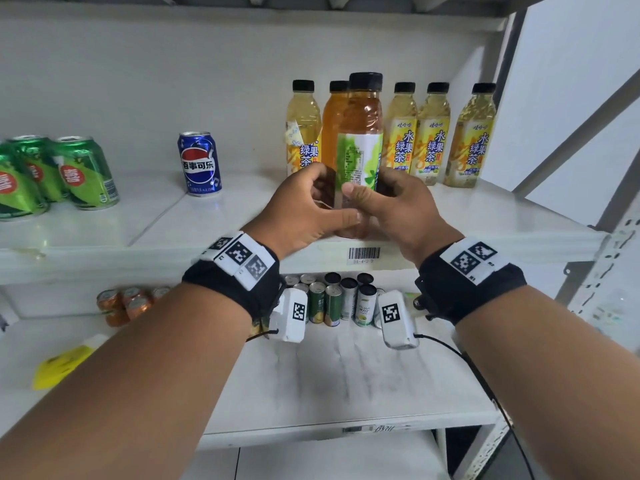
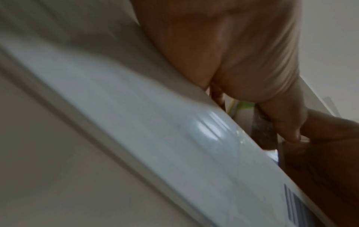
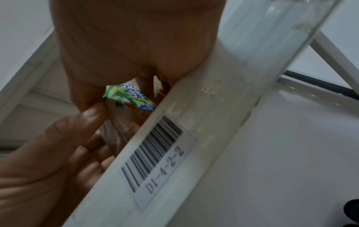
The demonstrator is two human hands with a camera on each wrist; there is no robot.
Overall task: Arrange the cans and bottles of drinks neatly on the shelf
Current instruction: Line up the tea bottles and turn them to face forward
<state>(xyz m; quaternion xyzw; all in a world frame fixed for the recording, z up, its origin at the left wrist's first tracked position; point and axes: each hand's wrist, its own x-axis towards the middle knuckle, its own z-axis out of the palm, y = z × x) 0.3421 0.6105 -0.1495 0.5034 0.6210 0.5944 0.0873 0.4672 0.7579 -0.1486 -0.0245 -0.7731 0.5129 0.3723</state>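
My fingers are curled around the lower half of an amber tea bottle — left hand wrapping it from the left with the thumb lying across the front, right hand wrapping it from the right with the thumb pressed on the green-and-white label. Both thumbs meet at the front, touching. The bottle stands upright, black cap on top, at the front edge of the middle shelf; whether its base touches the board I cannot tell, as my hands hide it.

Just behind it stands a second amber bottle, and a row of pale yellow tea bottles runs along the back — one to the left, three to the right. Further left on the same shelf a blue cola can stands alone, well apart from a cluster of green cans at the far left.

From the right wrist, a barcode sticker reading D1-4-2-2 sits on the shelf's front lip, just below my grip. On the shelf below, slim cans are grouped at the back, with orange cans to their left.
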